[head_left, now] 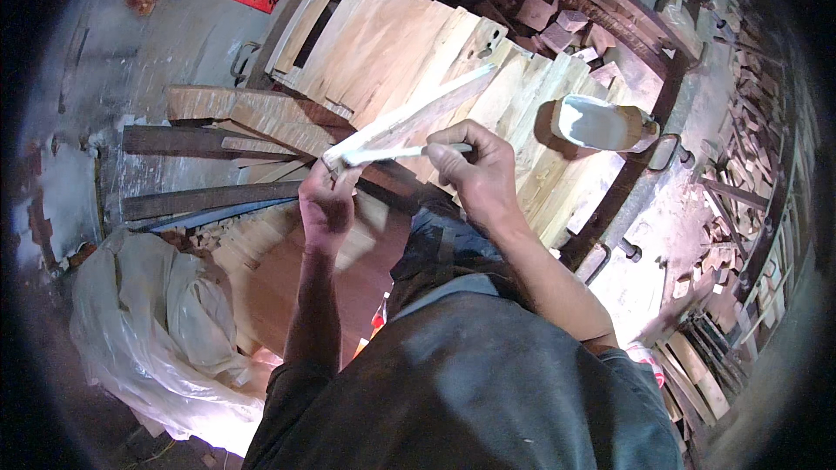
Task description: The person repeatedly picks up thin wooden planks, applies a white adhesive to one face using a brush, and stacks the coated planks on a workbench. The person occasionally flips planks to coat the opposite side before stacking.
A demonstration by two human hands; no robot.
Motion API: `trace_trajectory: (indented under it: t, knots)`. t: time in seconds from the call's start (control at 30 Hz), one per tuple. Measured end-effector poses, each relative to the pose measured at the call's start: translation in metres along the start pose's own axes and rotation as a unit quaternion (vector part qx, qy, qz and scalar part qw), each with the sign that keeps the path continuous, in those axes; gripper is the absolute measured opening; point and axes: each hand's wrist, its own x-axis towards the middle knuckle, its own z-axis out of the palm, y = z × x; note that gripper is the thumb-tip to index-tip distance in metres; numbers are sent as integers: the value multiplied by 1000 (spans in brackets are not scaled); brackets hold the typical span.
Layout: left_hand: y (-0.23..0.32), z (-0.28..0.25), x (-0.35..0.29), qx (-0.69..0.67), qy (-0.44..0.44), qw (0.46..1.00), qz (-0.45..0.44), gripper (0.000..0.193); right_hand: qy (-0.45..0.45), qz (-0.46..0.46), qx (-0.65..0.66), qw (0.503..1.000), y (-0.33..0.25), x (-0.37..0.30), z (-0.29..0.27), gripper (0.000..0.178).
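Strip (416, 113): pale, white along one edge, above the boards (379, 43), pointing to 2 o'clock. Left hand (327, 207) pinches its near end; right hand (481, 172) grips a thin brush-like stick (396, 154), white end beside the left fingertips. Contact unclear. Likely faults: white smears on those fingers, from working so close; strip twists under pressure, being gripped at one end (far support unclear). Container (647, 133) of white stuff, 3 o'clock, near the boards' edge: a stray knock could spill it.

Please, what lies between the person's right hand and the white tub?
In the head view, only pale wooden boards lie between the right hand and the white tub.
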Motion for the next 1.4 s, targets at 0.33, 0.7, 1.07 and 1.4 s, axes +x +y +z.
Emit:
trace_trajectory:
  t: [0.33,0.7,1.07,1.4]
  knots:
    - [-13,3,-11,85,9,988,126,26,237,-1,116,965,81,41,-120,13]
    - [-7,3,-26,135,-41,937,320,30,285,-31,-111,952,129,80,-138,17]
    - [-23,-6,-23,244,-17,872,425,46,329,-55,-163,929,96,-53,-189,17]
    - [-17,-5,-26,246,-25,820,517,52,354,-138,-126,916,65,-25,-196,18]
